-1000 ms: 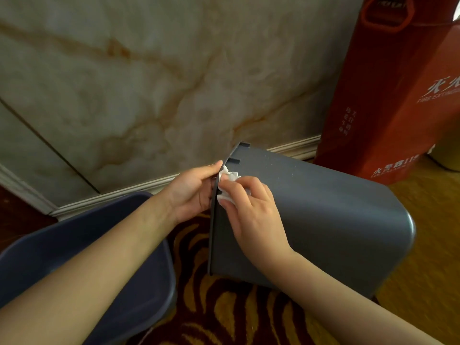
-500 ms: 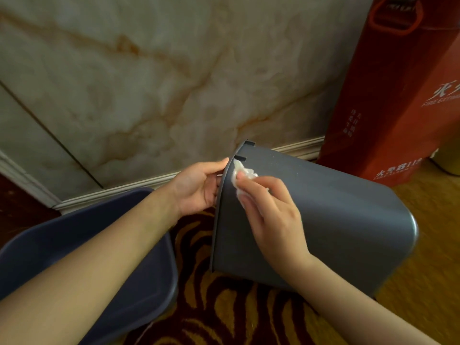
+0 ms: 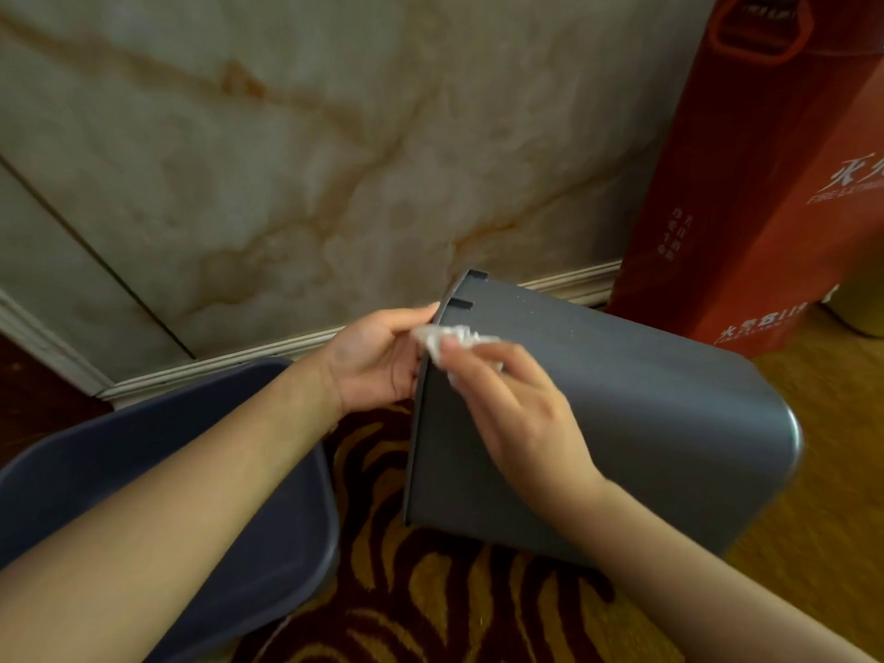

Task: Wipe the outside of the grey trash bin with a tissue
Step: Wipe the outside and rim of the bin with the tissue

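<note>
At the far left, low in my view, a dark blue plastic tub with rounded corners (image 3: 182, 495) sits on the floor, and my left forearm crosses over it. Behind it a cream marble wall veined with orange (image 3: 287, 160) meets a white moulded skirting board (image 3: 215, 366). My left hand (image 3: 378, 361) reaches to the open end of the grey plastic trash bin (image 3: 646, 413), fingers curled around the rim there with the thumb lying along its upper edge, so it is gripping the bin and steadying it. The bin lies tipped on its side, mouth toward the left and closed base toward the right, over a carpet patterned in dark red and gold stripes (image 3: 430, 605); whether its lower side touches the carpet I cannot tell. A crumpled white tissue (image 3: 447, 338) sits right at the rim, just below a small slot in the bin wall. My right hand (image 3: 521, 413) pinches that tissue between thumb and fingertips and presses it against the bin's outer surface near the rim, the rest of the hand spread across the grey side. Further right, against the wall, stands a tall red fire-extinguisher box with white lettering (image 3: 746, 193), just behind the bin's base end.
</note>
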Demonstrator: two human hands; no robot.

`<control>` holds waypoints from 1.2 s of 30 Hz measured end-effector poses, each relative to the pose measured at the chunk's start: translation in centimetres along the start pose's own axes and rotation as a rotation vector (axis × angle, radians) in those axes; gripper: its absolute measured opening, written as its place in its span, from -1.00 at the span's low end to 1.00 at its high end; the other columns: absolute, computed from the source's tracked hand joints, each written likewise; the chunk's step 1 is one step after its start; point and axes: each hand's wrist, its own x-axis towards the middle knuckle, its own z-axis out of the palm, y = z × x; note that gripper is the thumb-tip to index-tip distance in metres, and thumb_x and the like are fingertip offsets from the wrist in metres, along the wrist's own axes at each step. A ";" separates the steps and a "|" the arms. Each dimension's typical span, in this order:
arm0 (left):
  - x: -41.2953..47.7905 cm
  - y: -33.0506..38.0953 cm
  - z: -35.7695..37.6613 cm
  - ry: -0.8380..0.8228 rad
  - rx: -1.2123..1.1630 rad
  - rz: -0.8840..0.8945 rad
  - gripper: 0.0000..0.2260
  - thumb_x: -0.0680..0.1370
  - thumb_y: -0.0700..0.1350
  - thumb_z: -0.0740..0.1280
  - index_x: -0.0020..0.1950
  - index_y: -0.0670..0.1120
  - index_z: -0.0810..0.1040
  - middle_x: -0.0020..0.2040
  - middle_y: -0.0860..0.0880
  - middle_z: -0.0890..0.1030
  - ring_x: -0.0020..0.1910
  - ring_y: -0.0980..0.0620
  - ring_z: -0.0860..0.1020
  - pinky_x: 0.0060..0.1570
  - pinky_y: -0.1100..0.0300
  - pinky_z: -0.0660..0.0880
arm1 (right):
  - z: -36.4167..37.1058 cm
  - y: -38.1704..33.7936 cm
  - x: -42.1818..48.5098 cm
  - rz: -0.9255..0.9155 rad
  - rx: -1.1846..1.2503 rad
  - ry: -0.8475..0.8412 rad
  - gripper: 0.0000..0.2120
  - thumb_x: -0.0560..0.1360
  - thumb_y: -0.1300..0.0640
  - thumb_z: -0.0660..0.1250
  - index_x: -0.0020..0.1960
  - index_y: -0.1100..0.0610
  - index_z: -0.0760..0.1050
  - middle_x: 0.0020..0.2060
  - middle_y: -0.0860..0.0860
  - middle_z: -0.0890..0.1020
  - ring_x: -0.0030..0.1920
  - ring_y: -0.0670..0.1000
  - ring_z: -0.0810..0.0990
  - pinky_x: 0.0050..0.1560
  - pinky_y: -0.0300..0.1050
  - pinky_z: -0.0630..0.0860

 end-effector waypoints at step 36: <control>-1.2 0.0 0.8 -0.067 0.046 -0.046 -0.58 0.44 0.02 0.21 0.28 -0.05 0.49 0.10 -0.17 0.45 -0.02 -0.08 0.44 -0.03 0.03 0.39 | -2.7 1.0 3.7 0.268 -0.016 -0.301 -0.74 0.57 0.18 0.21 0.24 0.09 0.48 0.07 0.13 0.54 0.08 0.09 0.53 0.04 0.01 0.52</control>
